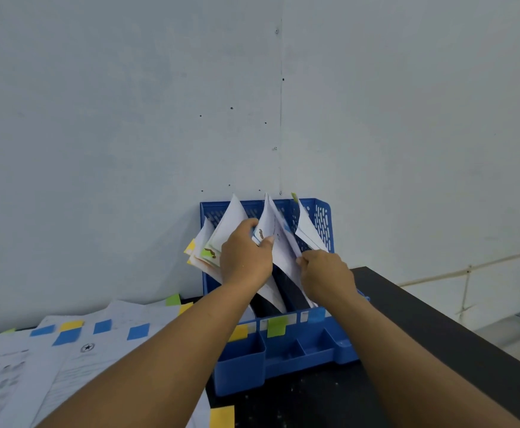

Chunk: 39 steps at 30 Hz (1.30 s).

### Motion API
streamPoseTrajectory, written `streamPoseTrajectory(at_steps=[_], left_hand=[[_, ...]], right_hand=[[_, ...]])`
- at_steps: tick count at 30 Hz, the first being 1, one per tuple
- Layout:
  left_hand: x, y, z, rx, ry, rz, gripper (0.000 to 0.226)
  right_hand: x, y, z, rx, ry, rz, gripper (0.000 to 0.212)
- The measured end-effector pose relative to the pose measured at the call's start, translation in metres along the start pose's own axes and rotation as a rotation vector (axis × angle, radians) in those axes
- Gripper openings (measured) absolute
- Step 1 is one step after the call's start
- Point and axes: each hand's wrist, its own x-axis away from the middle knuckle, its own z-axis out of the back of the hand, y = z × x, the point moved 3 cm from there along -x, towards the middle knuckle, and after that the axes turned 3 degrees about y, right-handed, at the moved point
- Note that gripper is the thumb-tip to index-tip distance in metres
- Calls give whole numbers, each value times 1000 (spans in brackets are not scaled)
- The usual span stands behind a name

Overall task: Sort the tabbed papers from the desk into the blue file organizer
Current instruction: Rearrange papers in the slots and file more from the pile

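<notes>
Parting filed sheets: left hand [246, 254] grips middle-slot papers [268, 230] in blue file organizer [323, 220], right hand [326, 273] pinches sheet edge, likely clearing slot. Unsorted tabbed papers [76, 341] remain on table [422, 319].

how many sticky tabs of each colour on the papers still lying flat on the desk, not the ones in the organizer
blue paper sticky tabs: 4
yellow paper sticky tabs: 3
green paper sticky tabs: 2 (one faint, far left)
total: 9
</notes>
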Motion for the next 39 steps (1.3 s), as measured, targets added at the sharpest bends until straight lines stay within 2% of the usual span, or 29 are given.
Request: streamPoseTrajectory(at_steps=[4,8,13,19,23,30,36,39], left_hand=[[0,-5,4,11,-10,5,36],[6,-8,17,64,-66,9,40],[35,-31,58,-28,-48,-3,16],[84,-98,124,-178,5,46,8],[110,-144,176,-348,24,165,7],[142,-191,246,-555,37,334,16],[169,-214,269,-798,-12,437,79],[177,-220,273,-714,21,438,82]], right_hand=[[1,2,-6,-71,-36,-20,11],[12,1,-6,-188,125,-40,10],[39,-15,-10,-242,320,55,44],[89,-71,-33,-441,374,222,32],[121,-113,-60,-532,252,303,26],[155,-171,-118,-479,-152,324,33],[171,-198,-150,-346,-303,370,38],[177,-198,-160,-321,-291,361,37]])
